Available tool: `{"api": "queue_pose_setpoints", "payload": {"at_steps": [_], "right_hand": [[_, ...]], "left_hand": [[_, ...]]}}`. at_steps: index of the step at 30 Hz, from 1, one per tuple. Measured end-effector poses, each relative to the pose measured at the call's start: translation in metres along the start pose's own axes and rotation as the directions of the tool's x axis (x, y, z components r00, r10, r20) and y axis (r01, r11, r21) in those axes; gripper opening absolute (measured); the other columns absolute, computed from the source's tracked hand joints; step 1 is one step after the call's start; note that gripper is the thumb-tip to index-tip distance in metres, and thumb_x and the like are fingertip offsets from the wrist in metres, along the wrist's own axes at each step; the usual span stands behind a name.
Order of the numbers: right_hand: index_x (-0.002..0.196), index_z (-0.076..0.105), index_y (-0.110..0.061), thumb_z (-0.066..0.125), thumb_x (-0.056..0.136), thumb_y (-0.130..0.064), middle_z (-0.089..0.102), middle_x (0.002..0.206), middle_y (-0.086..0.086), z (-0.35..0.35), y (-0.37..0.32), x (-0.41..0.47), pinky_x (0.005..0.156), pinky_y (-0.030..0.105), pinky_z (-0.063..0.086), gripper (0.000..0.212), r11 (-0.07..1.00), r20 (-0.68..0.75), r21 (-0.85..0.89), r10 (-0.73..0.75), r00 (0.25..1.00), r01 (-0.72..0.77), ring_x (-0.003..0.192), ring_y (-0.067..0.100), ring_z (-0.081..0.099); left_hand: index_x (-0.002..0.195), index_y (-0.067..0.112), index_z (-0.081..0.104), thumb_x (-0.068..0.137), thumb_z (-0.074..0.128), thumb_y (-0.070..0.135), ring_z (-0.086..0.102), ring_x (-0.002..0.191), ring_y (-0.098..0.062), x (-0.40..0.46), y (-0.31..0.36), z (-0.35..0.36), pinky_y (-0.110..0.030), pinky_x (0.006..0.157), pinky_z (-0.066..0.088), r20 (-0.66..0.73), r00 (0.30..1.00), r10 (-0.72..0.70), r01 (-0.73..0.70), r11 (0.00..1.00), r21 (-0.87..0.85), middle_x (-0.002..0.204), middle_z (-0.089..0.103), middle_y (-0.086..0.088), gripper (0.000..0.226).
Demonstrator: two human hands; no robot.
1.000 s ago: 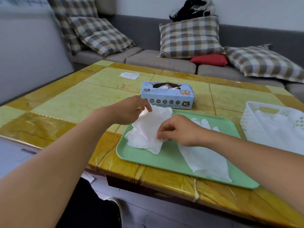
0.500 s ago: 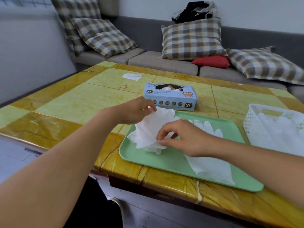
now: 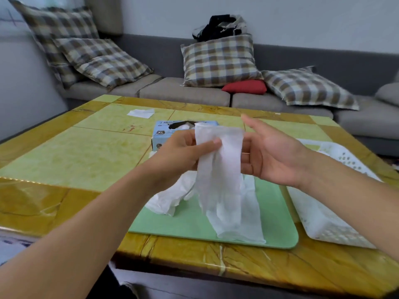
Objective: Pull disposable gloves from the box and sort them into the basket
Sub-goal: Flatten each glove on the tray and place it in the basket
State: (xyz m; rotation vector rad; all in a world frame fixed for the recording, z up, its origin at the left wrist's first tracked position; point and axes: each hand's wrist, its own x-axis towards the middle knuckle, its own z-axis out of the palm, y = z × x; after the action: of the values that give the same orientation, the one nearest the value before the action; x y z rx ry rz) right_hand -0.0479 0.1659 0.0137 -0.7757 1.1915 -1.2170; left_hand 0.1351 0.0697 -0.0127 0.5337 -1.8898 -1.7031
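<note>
A white disposable glove (image 3: 220,169) hangs in the air above the green tray (image 3: 194,225). My left hand (image 3: 181,152) pinches its cuff between thumb and fingers. My right hand (image 3: 272,156) is beside the glove on the right, fingers straight, touching its edge. Another glove (image 3: 252,219) lies flat on the tray, and a crumpled one (image 3: 170,199) lies at the tray's left edge. The blue glove box (image 3: 164,132) stands behind my hands, partly hidden. At the right sits the white basket (image 3: 336,229).
A white scrap of paper (image 3: 140,113) lies at the far side of the yellow-green table (image 3: 64,156). A grey sofa (image 3: 183,93) with checked cushions and a red cushion (image 3: 245,86) runs behind the table.
Both hands rose from the tray. My left hand lifted a glove, which now hangs down unfolded. My right hand let go and opened beside it.
</note>
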Motion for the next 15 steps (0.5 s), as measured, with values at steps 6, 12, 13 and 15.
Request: {"api": "queue_pose_setpoints", "payload": {"at_steps": [6,12,13,15], "right_hand": [[0.105,0.075,-0.015,0.09,0.065,-0.04,0.071,0.105,0.006,-0.027,0.012,-0.023,0.085,0.033,0.056,0.049,0.972,0.059,-0.233,0.033,0.998,-0.018,0.093,0.024,0.066],[0.122,0.07,-0.01,0.068,0.085,-0.025,0.073,0.108,0.009,-0.029,0.016,-0.034,0.071,0.035,0.059,0.04,0.982,-0.033,-0.181,-0.057,0.998,0.05,0.078,0.021,0.069],[0.124,0.068,-0.006,0.068,0.084,-0.025,0.072,0.109,0.011,-0.03,0.015,-0.034,0.07,0.034,0.059,0.045,0.982,-0.057,-0.179,-0.064,0.996,0.052,0.077,0.021,0.068],[0.128,0.064,0.001,0.068,0.083,-0.023,0.07,0.116,0.017,-0.031,0.014,-0.035,0.076,0.036,0.059,0.052,0.985,-0.069,-0.166,-0.066,0.995,0.053,0.083,0.025,0.068]], "left_hand": [[0.118,0.001,0.068,0.102,0.053,0.016,0.072,0.095,-0.024,0.006,0.005,0.022,-0.033,0.086,0.059,-0.033,0.986,-0.162,0.151,0.964,-0.22,0.11,0.075,-0.015,0.027],[0.111,0.008,0.07,0.105,0.044,0.014,0.075,0.083,-0.019,0.006,0.013,0.033,-0.03,0.072,0.062,0.02,0.988,-0.154,0.154,0.955,-0.255,0.098,0.077,-0.011,0.027],[0.111,0.009,0.07,0.105,0.044,0.015,0.075,0.085,-0.019,0.006,0.013,0.031,-0.03,0.074,0.062,0.026,0.99,-0.142,0.144,0.962,-0.231,0.1,0.077,-0.011,0.027],[0.111,0.011,0.071,0.103,0.048,0.02,0.074,0.086,-0.017,0.006,0.015,0.027,-0.029,0.074,0.061,0.034,0.993,-0.111,0.115,0.981,-0.156,0.103,0.077,-0.008,0.026]]}}
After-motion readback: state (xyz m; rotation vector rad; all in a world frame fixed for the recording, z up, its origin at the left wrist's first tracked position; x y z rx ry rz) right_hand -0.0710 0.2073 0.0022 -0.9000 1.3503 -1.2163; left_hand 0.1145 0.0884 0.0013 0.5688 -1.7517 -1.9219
